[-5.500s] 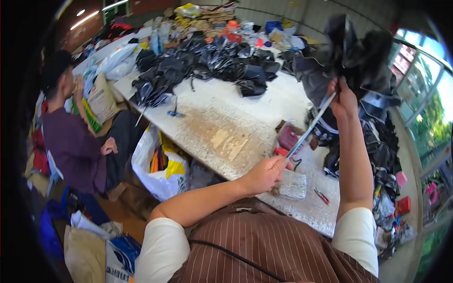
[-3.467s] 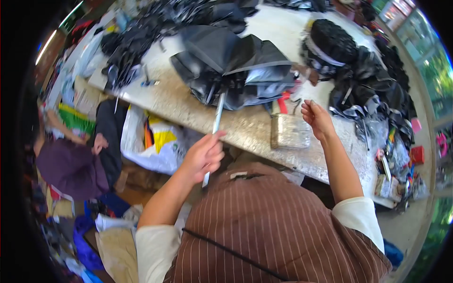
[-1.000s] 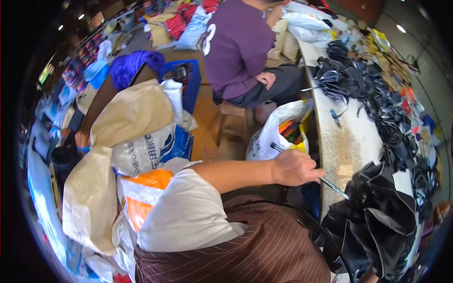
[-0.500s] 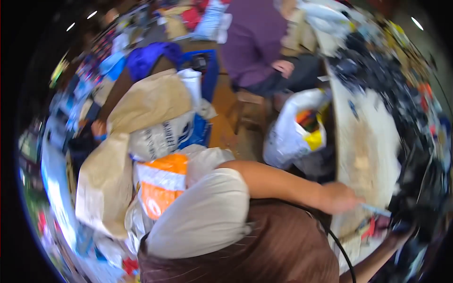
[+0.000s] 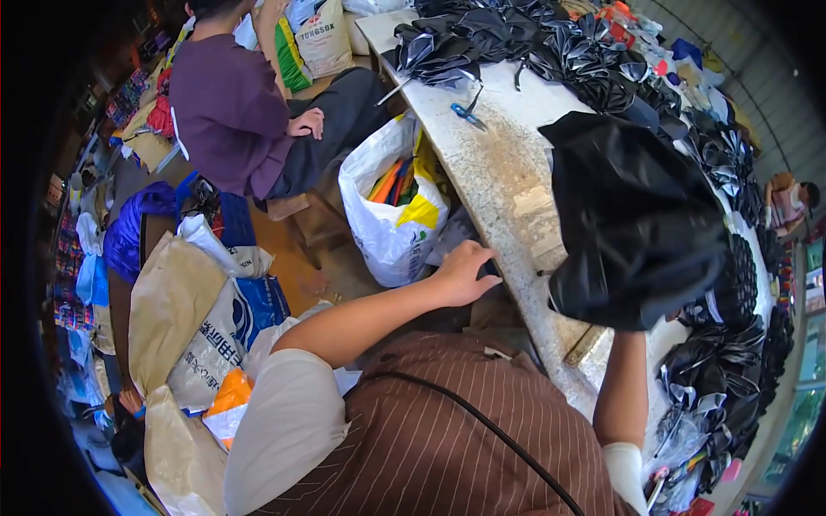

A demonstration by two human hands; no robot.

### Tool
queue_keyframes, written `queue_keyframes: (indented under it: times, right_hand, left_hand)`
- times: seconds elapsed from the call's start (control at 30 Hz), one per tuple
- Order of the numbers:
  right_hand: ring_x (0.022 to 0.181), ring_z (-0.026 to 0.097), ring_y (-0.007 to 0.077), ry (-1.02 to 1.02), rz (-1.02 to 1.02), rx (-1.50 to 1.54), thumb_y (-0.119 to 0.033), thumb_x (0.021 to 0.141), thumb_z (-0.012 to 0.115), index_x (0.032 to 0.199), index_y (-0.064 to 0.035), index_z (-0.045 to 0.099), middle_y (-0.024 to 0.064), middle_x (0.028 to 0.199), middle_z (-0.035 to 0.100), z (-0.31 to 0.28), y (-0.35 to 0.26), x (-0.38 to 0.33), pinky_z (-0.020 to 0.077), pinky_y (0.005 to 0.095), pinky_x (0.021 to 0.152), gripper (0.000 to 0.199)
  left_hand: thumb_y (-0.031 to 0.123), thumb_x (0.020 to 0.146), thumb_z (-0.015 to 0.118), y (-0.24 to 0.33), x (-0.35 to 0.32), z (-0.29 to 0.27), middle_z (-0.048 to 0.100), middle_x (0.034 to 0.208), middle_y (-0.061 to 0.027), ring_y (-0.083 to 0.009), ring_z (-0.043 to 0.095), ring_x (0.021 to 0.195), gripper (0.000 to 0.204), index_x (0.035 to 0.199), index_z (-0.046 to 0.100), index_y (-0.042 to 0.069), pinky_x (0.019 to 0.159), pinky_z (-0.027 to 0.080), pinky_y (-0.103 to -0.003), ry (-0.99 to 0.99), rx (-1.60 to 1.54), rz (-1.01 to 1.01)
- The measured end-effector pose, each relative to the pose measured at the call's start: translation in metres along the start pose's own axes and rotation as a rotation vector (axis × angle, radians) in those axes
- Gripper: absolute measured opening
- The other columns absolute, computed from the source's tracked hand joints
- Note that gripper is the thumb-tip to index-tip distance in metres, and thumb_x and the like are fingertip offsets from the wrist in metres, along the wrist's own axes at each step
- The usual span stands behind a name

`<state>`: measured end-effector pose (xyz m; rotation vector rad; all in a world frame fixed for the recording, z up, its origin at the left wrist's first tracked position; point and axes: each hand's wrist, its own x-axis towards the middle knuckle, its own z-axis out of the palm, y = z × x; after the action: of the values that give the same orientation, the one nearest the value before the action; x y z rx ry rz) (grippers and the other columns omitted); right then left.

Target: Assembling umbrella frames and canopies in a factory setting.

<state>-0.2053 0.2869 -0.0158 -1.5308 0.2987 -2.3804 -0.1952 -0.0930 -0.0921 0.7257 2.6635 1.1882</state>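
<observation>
A large piece of black cloth [image 5: 632,224], glossy and loosely bunched, is up over the right part of the worktable [image 5: 503,185]. My right forearm [image 5: 623,378] rises to its lower edge, and the cloth hides my right hand, so its grip does not show. At the table's near left edge is my left hand [image 5: 469,273], with thumb and forefinger apart and nothing seen between them. Farther along the tabletop lies a pair of blue-handled scissors [image 5: 465,113]. A pale wooden block [image 5: 535,206] rests beside the cloth.
Black cloth pieces [image 5: 525,43] are heaped along the table's far and right sides. A white sack [image 5: 387,215] with colourful contents stands left of the table. Beyond it sits a co-worker in a purple top [image 5: 228,112]. Large sacks [image 5: 202,335] crowd my left.
My left hand has drawn back from the table's right side, where it held a thin light-coloured thing; that no longer shows in it. Black cloth now covers my right hand. My view has swung right.
</observation>
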Motion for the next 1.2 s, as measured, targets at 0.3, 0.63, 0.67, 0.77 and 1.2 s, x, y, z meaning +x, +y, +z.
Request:
queue_keyframes:
  times: [0.3, 0.63, 0.67, 0.77, 1.2]
  right_hand:
    - [0.09, 0.058, 0.0295, -0.332, -0.964, 2.17, -0.017, 0.08, 0.056, 0.116, 0.0031, 0.051, 0.0188, 0.106, 0.058, 0.22, -0.305, -0.102, 0.0476, 0.0362, 0.082, 0.042]
    - [0.088, 0.059, 0.0278, -2.26, 0.071, 2.332, -0.035, 0.081, 0.058, 0.118, 0.0039, 0.049, 0.0203, 0.104, 0.059, 0.219, -0.449, -0.118, 0.0476, 0.0313, 0.077, 0.054]
    - [0.1, 0.052, 0.0345, -1.886, -0.214, 2.303, -0.041, 0.084, 0.052, 0.125, 0.0022, 0.043, 0.0237, 0.113, 0.053, 0.196, -0.439, -0.153, 0.0416, 0.0355, 0.086, 0.06]
    - [0.116, 0.042, 0.0395, -1.182, -0.858, 2.21, -0.047, 0.085, 0.048, 0.126, 0.0001, 0.043, 0.0231, 0.126, 0.045, 0.14, -0.412, -0.339, 0.0361, 0.043, 0.096, 0.062]
    - [0.115, 0.042, 0.0445, -1.031, -1.066, 1.895, -0.048, 0.085, 0.05, 0.137, -0.0145, 0.031, 0.0279, 0.133, 0.033, 0.149, -0.321, -0.305, 0.0395, 0.0432, 0.093, 0.065]
  left_hand:
    - [0.014, 0.073, 0.062, -0.11, 0.091, -0.011, 0.054, 0.106, -0.0198, -0.0319, 0.05, 0.098, 0.042, 0.111, 0.053, -0.002, 0.089, 0.04, -0.036, 0.38, 0.052, -0.077]
    - [0.011, 0.075, 0.054, -0.084, 0.191, 0.005, 0.042, 0.121, -0.0205, -0.0345, 0.041, 0.112, 0.051, 0.125, 0.045, 0.007, 0.097, 0.034, -0.038, 0.364, 0.423, 0.045]
    - [0.011, 0.075, 0.054, -0.085, 0.188, 0.001, 0.041, 0.122, -0.0204, -0.0346, 0.041, 0.112, 0.051, 0.126, 0.044, 0.007, 0.097, 0.033, -0.038, 0.388, 0.486, 0.075]
    - [0.008, 0.067, 0.058, -0.058, 0.204, 0.007, 0.039, 0.122, -0.0243, -0.0393, 0.041, 0.11, 0.058, 0.124, 0.044, 0.002, 0.096, 0.034, -0.042, 0.296, 0.496, -0.001]
    - [0.029, 0.078, 0.058, -0.194, 0.239, -0.144, 0.034, 0.13, -0.0224, -0.0382, 0.039, 0.115, 0.054, 0.126, 0.043, 0.009, 0.092, 0.036, -0.047, 0.725, 0.745, -0.632]
